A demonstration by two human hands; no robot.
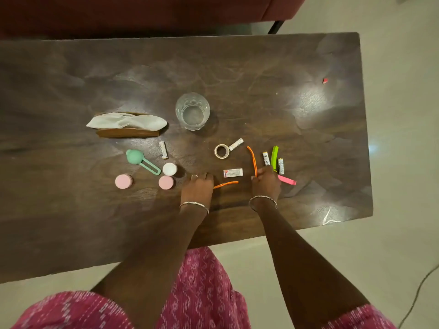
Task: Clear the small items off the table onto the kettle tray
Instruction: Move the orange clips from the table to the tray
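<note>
The coming move is judged to turn on two orange ties. The near orange tie (225,184) is laid left to right between the hands, and its left end is hidden under the curled fingers of the left hand (198,187); whether it is gripped there cannot be told. The far orange tie (252,160) is laid near to far, and its near end appears to be pinched by the right hand (266,184), the nearer hand to it. A white box (233,173) is seen just beyond the near tie, between the hands. A battery (266,159) and a green clip (274,160) are lined up near to far just right of the far tie, and a pink clip (287,180) is partly covered by the right hand. Two pink lids (165,182) and a white lid (169,169) are found left of the left hand. The kettle tray is not in view, so the way of the carry cannot be told. All is borne on a dark wooden table (237,67) marked by glare, with a glass (192,111) farther off. A pale floor (403,138) is seen around it.
</note>
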